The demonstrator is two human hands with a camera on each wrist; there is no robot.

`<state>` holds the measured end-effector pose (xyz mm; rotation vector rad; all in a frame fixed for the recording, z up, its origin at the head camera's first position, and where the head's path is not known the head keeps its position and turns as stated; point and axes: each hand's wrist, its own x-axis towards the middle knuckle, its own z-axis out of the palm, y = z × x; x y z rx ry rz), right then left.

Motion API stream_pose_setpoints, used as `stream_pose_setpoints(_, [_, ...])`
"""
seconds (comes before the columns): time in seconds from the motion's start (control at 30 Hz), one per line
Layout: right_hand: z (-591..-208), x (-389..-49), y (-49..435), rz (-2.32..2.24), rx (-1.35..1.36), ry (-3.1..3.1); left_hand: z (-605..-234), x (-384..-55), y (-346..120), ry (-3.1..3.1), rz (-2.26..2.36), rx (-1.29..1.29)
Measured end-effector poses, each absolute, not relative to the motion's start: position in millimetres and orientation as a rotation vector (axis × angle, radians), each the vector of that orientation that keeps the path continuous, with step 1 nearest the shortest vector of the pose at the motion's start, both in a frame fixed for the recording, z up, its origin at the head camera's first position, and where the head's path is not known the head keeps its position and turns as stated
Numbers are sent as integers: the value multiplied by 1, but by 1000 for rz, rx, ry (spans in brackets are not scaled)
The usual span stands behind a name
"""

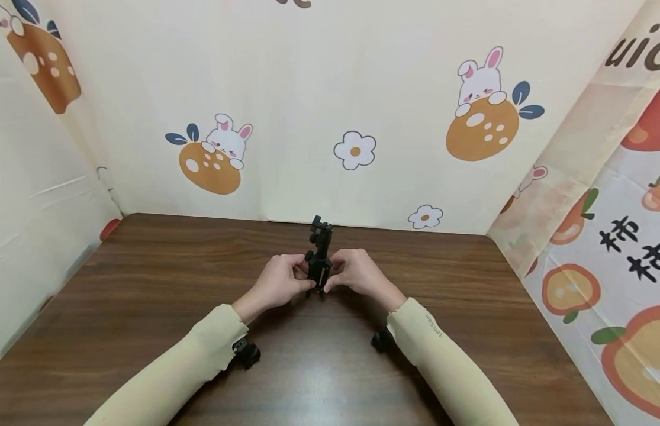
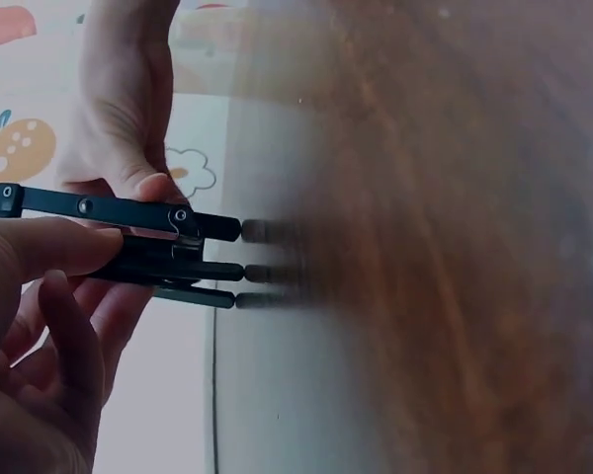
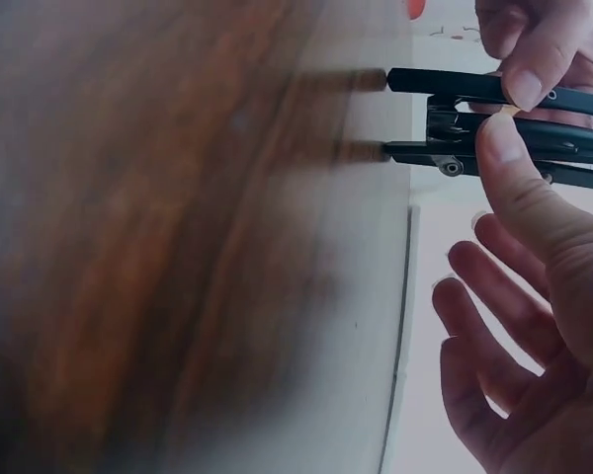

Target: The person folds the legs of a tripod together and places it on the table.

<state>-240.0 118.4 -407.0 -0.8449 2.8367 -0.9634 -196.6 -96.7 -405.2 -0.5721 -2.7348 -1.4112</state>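
A small black mini tripod (image 1: 319, 260) stands upright near the back of the table. Its legs are close together, and three leg tips touch the tabletop in the left wrist view. From the left, my left hand (image 1: 283, 278) pinches the lower part, thumb in front. My right hand (image 1: 361, 274) holds the other side; in the right wrist view its thumb (image 3: 507, 143) presses a leg low down while the other fingers curve loosely apart. The two thumbs nearly meet there. The tripod's head rises above both hands, tilted slightly.
The glossy dark wood table (image 1: 308, 378) mirrors the tripod legs. A pale printed cloth (image 1: 303, 118) hangs behind the back edge, with more cloth at both sides. Black wrist cameras hang beneath the left sleeve (image 1: 202, 349) and right sleeve (image 1: 447, 355).
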Motion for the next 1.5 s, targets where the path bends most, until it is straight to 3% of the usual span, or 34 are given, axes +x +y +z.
stream_pose_setpoints(0.4, [-402,-236,130,-1239,-753,2573,-406,-195,-98,-2765,-1463,-547])
stream_pose_setpoints(0.87, [-363,-228,128,-1723,-839,2303,-416,-198,-104,-2730,-1737,-563])
stream_pose_setpoints(1.5, [-328,-213,110,-1961,-810,2339,-420,-196,-97,-2869,-1436,-332])
